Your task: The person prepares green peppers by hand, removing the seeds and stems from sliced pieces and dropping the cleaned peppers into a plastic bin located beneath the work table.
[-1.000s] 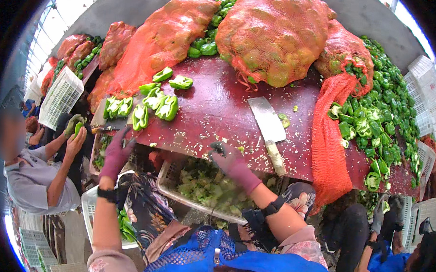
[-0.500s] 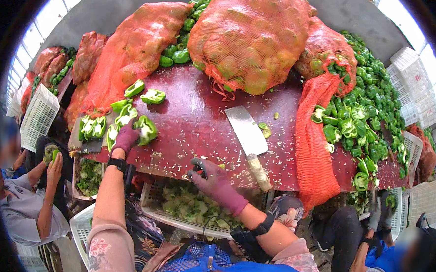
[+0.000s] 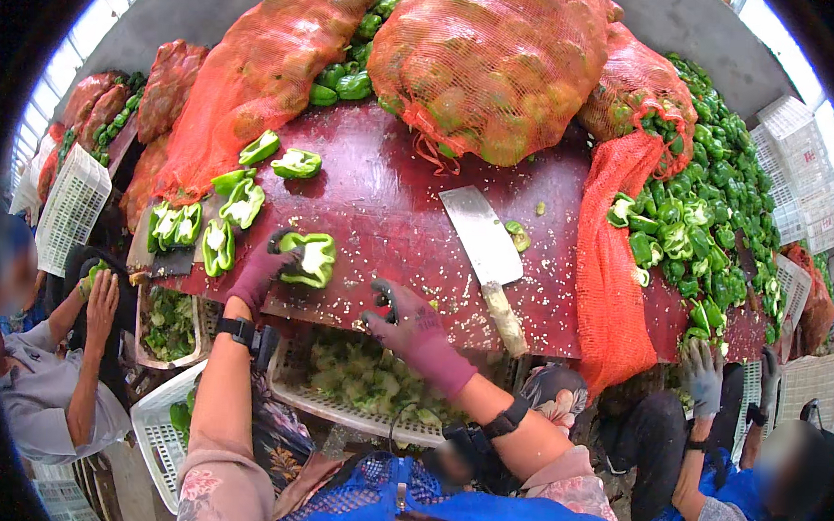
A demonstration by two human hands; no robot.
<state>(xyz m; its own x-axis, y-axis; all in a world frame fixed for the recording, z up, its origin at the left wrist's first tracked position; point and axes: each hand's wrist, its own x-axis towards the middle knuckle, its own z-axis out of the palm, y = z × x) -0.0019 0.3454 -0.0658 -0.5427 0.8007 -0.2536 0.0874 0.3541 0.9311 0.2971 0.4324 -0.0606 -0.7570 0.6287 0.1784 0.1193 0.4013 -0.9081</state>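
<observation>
My left hand (image 3: 264, 269), in a purple glove with dark fingertips, grips a halved green pepper (image 3: 315, 261) by its left side. The pepper's pale, seedy inside faces up, low over the red tabletop (image 3: 381, 230). My right hand (image 3: 407, 334), gloved alike, hovers by the table's front edge. Its fingers are curved and apart, with nothing seen between them. More pepper halves (image 3: 242, 203) lie to the left of and beyond my left hand. A cleaver (image 3: 480, 235) with a worn pale handle rests on the table to the right, touched by neither hand.
Red mesh sacks (image 3: 488, 66) stand along the far side. A limp red mesh sack end (image 3: 610, 271) hangs over the front edge, beside heaped green peppers (image 3: 722, 192). Below the edge sits a white crate (image 3: 371, 418) of pepper scraps. People work at both sides.
My left hand has moved right and nearer with the pepper half, away from the other halves. My right hand stays about where it was. The co-worker's hand at right has reached up to the peppers.
</observation>
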